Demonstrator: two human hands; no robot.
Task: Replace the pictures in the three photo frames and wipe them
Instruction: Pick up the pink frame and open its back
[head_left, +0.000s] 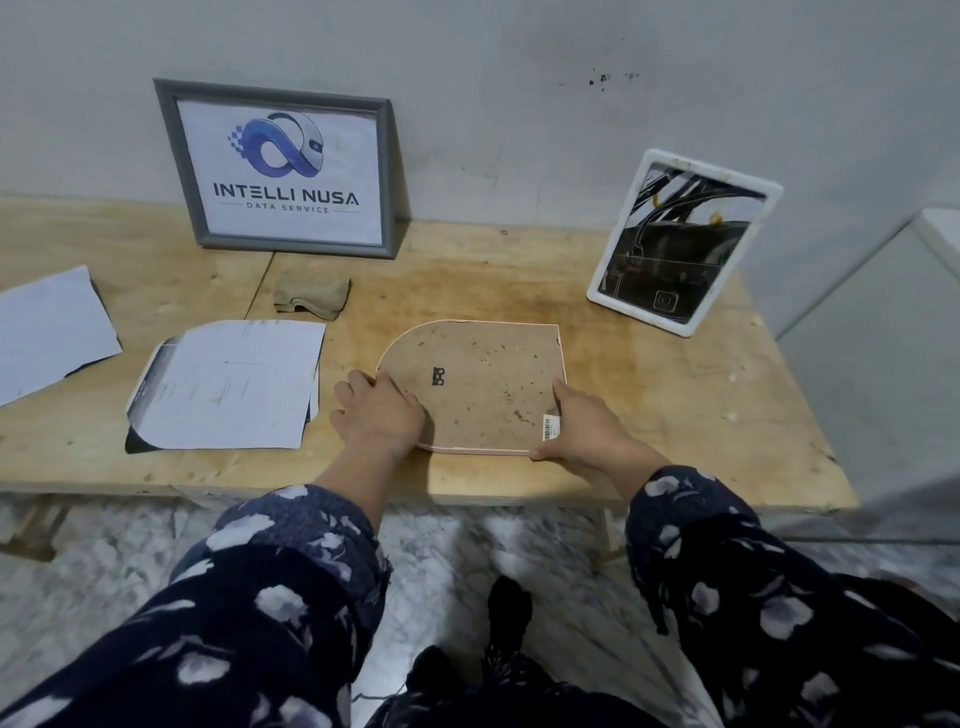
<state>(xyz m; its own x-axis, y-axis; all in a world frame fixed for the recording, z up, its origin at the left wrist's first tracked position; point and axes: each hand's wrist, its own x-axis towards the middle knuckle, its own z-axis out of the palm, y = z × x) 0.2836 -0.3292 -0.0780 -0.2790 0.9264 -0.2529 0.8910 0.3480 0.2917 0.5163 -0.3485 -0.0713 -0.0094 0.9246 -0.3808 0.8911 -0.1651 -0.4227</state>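
Note:
An arch-shaped pink-rimmed photo frame (480, 382) lies face down on the wooden table (649, 395), its brown backing board up. My left hand (379, 413) rests on its rounded left end, fingers curled over the edge. My right hand (587, 423) grips its near right corner beside a barcode sticker. A grey frame (283, 166) with a logo print leans on the wall at the back left. A white frame (683, 241) with a dark picture stands at the back right. Loose printed sheets (228, 384) lie face down left of the arch frame. A beige cloth (311, 296) sits behind them.
Another sheet of paper (49, 330) lies at the table's far left. The grey wall (519, 104) runs behind the table. A white surface (883, 338) stands to the right of the table. Marble-patterned floor (441, 545) shows below the front edge.

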